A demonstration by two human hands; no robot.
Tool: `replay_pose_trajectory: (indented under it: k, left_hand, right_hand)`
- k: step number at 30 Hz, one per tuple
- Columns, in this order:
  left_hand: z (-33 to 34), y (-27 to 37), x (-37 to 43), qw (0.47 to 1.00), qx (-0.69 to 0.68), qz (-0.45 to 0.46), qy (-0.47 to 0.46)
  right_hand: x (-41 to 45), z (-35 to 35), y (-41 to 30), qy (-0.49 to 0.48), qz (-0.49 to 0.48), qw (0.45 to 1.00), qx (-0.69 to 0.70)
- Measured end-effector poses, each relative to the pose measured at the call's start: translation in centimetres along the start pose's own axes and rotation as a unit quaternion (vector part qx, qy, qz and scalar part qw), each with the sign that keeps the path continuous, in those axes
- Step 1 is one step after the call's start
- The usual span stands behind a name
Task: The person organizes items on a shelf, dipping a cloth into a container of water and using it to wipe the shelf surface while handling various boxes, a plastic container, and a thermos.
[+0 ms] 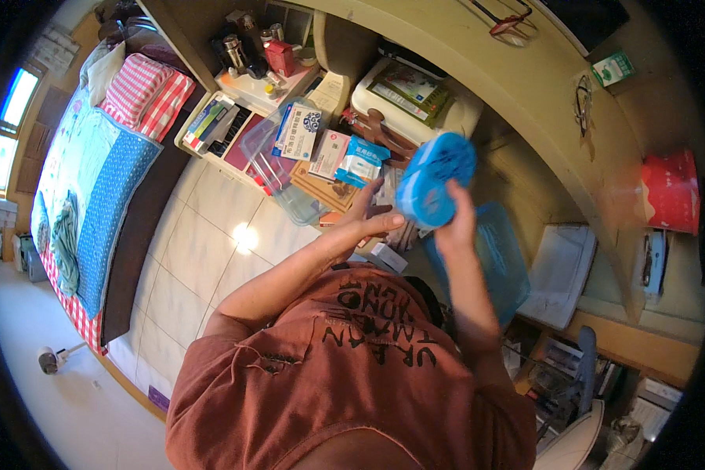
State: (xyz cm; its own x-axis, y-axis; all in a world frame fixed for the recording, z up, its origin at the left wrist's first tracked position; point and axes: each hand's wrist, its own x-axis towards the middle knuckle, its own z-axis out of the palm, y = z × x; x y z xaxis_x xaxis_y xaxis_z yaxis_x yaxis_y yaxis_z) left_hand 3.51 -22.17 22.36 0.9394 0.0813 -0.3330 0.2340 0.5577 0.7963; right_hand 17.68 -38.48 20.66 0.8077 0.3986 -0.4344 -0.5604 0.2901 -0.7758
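My right hand [459, 220] grips a bright blue object [432, 182] with two rounded lobes and pale bands; motion blur hides what exactly it is. Just left of it, my left hand [367, 217] is held with fingers apart and nothing in it. Beyond that hand lie a light-blue plastic packet [361, 161], a pink-and-white carton [329, 154] and a white medicine box [296, 132] with a blue pattern. These rest over a clear plastic container [296, 202] and a brown cardboard box [324, 185]. A translucent blue plastic bin [502, 264] sits beyond my right forearm.
An open drawer [188, 141] holds cartons at the left. A cream appliance [358, 97] carries a green packet [411, 88]. Bottles and a red box [279, 57] crowd a small white stand [252, 88]. A bed [88, 194] stands far left; a white panel [558, 276] leans at right.
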Motion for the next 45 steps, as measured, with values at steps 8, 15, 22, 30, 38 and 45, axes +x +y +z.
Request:
replay_pose_trajectory:
  k: [8,15,22,30,38,45]
  left_hand:
    - [-3.8,-3.0,-2.4,0.999,0.010,-0.034,-0.040]
    - [-4.5,-1.5,-4.6,1.000,-0.015,-0.021,0.018]
    - [-4.8,-1.3,-4.7,0.999,0.009,-0.034,0.013]
    - [-5.3,-1.9,-3.0,0.999,0.016,-0.048,0.001]
    - [-6.8,-4.6,0.1,0.990,0.087,-0.113,-0.021]
    - [-7.5,-5.8,1.4,0.981,0.122,-0.149,-0.024]
  right_hand:
    - [14.4,-0.9,-9.7,0.123,-0.075,0.979,-0.143]
    - [24.1,-4.6,-8.9,0.152,-0.133,0.937,-0.286]
    - [23.6,-6.4,-10.5,0.132,-0.097,0.974,-0.159]
    - [2.2,4.1,-10.2,-0.022,-0.387,0.855,-0.345]
    - [-15.3,11.8,-11.0,-0.477,-0.339,0.788,-0.192]
    - [-14.6,11.5,-9.4,-0.497,-0.408,0.766,-0.013]
